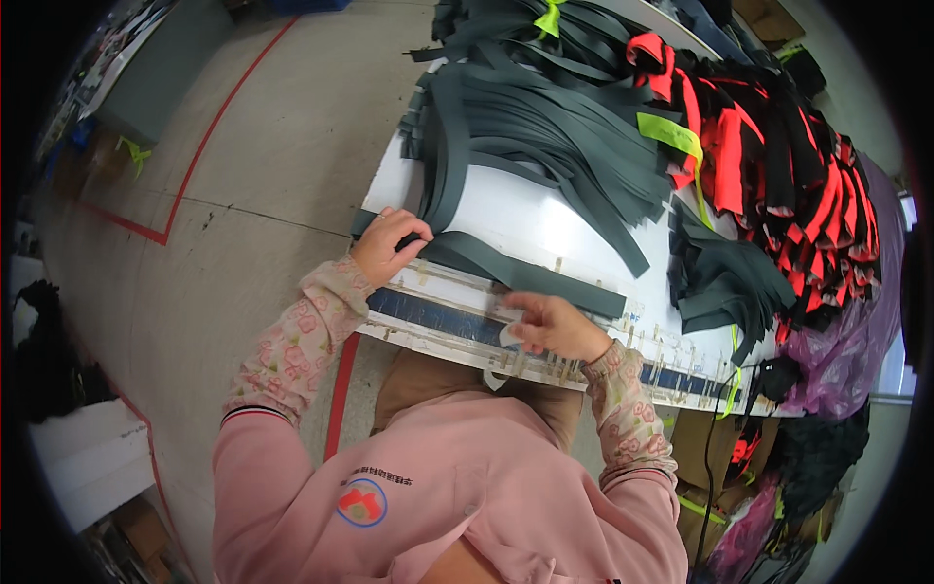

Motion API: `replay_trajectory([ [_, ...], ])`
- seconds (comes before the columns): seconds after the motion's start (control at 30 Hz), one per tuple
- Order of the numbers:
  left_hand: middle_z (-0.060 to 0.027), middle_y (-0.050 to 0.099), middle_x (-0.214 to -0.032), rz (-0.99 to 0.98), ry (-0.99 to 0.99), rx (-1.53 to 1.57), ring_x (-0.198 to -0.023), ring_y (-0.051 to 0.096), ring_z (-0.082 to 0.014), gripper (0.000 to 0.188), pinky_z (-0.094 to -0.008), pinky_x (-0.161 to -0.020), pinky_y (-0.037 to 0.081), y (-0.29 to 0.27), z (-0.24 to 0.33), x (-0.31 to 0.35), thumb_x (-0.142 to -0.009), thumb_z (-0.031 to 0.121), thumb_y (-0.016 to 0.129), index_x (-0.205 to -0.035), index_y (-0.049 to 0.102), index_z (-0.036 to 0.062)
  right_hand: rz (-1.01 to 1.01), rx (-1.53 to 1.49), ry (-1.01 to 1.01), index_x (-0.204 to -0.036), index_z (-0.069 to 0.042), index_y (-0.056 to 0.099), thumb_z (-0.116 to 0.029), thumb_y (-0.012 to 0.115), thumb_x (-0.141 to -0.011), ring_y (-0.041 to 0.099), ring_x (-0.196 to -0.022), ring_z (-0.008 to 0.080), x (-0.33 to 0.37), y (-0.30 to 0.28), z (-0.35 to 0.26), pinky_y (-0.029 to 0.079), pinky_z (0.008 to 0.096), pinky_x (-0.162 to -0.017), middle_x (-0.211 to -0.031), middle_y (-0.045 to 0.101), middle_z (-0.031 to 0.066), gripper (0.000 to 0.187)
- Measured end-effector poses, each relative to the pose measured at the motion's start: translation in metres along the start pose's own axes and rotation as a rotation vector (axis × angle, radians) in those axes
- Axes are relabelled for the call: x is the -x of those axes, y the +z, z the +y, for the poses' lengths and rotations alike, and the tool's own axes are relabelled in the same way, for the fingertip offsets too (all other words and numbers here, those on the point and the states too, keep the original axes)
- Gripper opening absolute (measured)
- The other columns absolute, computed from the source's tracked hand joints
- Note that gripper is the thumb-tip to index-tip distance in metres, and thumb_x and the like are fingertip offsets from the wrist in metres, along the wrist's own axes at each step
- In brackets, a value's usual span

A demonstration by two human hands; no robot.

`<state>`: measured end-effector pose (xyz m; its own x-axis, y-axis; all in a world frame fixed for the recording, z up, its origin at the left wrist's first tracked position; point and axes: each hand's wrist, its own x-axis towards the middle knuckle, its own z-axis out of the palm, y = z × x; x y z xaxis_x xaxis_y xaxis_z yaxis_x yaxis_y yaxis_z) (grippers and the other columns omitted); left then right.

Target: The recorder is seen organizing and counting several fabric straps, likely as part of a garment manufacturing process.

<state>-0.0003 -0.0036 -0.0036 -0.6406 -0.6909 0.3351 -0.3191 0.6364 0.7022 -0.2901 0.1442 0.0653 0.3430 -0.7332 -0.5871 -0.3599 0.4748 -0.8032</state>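
A dark grey-green fabric strip point(530, 275) lies along the front of the white table point(516, 209). My left hand point(387, 245) is closed on the strip's left end, with thumb and fingertips pinched together. My right hand point(556, 327) is just in front of the strip's middle, at the table's front edge. Between its thumb and fingers is a small flat white piece point(510, 336), whose kind I cannot make out. Beyond my hands, a large fanned bundle of similar strips point(555, 127) covers the table; some hang over its left edge.
Red and black fabric pieces point(769, 156) are heaped along the right side. A smaller pile of dark strips point(730, 273) sits at the right front. Yellow-green tags point(669, 132) lie among the bundles. A black cable point(715, 438) hangs near purple plastic point(842, 341). Red lines mark the floor.
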Motion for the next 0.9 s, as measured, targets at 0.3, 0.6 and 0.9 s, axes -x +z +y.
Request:
replay_trajectory([
  [0.3,-0.0055,0.058,-0.09,0.023,0.008,-0.042,-0.089,0.056,-0.0295,0.019,-0.0391,-0.082,0.044,0.004,-0.003,0.003,-0.08,0.0,0.063,-0.096,0.059,0.0109,0.606,0.161,-0.445,-0.114,-0.001,0.058,-0.009,0.064,-0.091,0.058,-0.055,0.0181,-0.075,0.035,-0.04,0.048,0.033,-0.056,-0.064,0.059,0.0115,0.025],
  [0.6,-0.0052,0.057,-0.094,0.04,-0.022,-0.077,-0.092,0.055,-0.03,0.025,-0.0407,-0.085,0.044,0.005,0.002,0.005,-0.073,0.003,0.068,-0.095,0.059,0.0124,0.654,0.224,-0.475,-0.1,0.002,0.059,-0.008,0.062,-0.09,0.066,-0.066,0.0324,-0.124,0.071,-0.027,0.051,0.0382,-0.062,-0.075,0.066,0.0194,0.015],
  [0.9,-0.0058,0.058,-0.094,0.044,0.005,-0.072,-0.092,0.056,-0.0293,0.026,-0.0409,-0.09,0.042,0.008,-0.002,0.005,-0.074,0.002,0.068,-0.095,0.059,0.0125,0.594,0.055,-0.355,-0.104,0.002,0.06,-0.01,0.059,-0.095,0.06,-0.063,0.0111,-0.099,0.045,-0.021,0.047,0.0261,-0.056,-0.074,0.064,0.0057,0.014],
])
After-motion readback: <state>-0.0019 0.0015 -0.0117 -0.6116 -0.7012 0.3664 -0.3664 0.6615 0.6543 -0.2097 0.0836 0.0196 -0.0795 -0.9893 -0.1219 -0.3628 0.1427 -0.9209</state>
